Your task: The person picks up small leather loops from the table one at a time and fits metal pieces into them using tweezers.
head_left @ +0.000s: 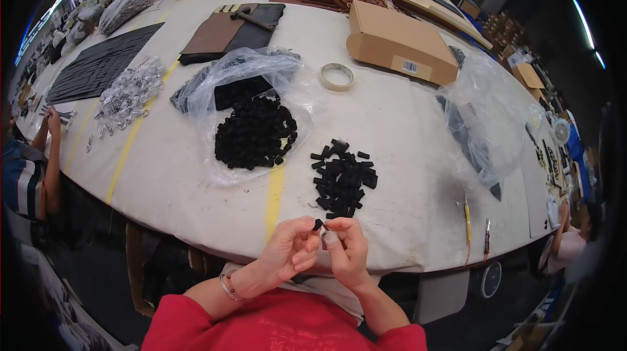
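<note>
Close in front of me, at the table's near edge, both hands meet fingertip to fingertip. My left hand [289, 248] pinches a small black fabric loop [318, 225] between thumb and forefinger. Against it, my right hand [347, 251] is closed in a pinch; what lies between its fingers is too small to make out. Just beyond my fingers spreads a loose pile of similar short black pieces [342, 182]. Farther left, an opened clear plastic bag [251, 67] spills a larger heap of black pieces [251, 134].
A tape roll [337, 77] and a cardboard box [401, 44] lie beyond the piles. To the left are metal clasps [130, 93] and black strips [101, 63]. On the right rest a plastic bag [490, 122] and a yellow-handled tool [467, 223]. Other people sit at both sides.
</note>
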### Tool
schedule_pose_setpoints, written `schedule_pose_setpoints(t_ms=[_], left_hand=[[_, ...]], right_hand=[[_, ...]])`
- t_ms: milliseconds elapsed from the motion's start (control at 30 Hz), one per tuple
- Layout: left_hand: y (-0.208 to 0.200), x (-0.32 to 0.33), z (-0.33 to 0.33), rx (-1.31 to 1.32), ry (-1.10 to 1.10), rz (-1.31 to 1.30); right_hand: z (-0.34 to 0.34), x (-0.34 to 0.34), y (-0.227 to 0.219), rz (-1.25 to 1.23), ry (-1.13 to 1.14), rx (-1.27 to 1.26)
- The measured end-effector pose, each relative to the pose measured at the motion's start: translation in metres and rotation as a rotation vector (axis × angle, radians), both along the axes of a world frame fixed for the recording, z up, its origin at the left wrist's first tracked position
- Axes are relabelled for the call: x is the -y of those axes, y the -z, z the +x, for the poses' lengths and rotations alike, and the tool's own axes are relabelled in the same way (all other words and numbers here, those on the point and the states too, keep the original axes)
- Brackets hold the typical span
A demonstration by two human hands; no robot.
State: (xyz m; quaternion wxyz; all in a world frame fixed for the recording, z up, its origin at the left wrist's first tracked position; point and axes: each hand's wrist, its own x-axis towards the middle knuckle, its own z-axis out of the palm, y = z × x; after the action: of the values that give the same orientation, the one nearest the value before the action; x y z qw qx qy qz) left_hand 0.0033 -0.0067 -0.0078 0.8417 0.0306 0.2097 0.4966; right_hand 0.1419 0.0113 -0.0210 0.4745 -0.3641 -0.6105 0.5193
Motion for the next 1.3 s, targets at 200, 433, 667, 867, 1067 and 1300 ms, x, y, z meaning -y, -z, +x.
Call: schedule_pose_setpoints(t_ms=[200,433,667,867,1067,1300], left_hand=[[0.014,-0.036,-0.053,-0.179,-0.446,-0.06],[0.009,-0.036,-0.046,-0.164,-0.288,0.005],[-0.005,-0.029,-0.008,-0.583,-0.178,0.217],[0.002,-0.029,0.007,-0.572,-0.102,0.359],[0.0,-0.027,-0.003,-0.645,-0.005,0.424],[0.001,-0.02,0.009,-0.892,-0.131,0.482]], right_hand=[[0.04,-0.066,-0.019,0.086,0.321,0.572],[0.06,-0.113,-0.005,0.044,0.341,0.929],[0.052,-0.083,-0.029,-0.326,0.056,0.336],[0.021,-0.04,-0.032,-0.168,-0.103,0.272],[0.028,-0.044,-0.034,-0.541,-0.247,0.053],[0.021,-0.039,-0.024,-0.312,-0.207,0.223]])
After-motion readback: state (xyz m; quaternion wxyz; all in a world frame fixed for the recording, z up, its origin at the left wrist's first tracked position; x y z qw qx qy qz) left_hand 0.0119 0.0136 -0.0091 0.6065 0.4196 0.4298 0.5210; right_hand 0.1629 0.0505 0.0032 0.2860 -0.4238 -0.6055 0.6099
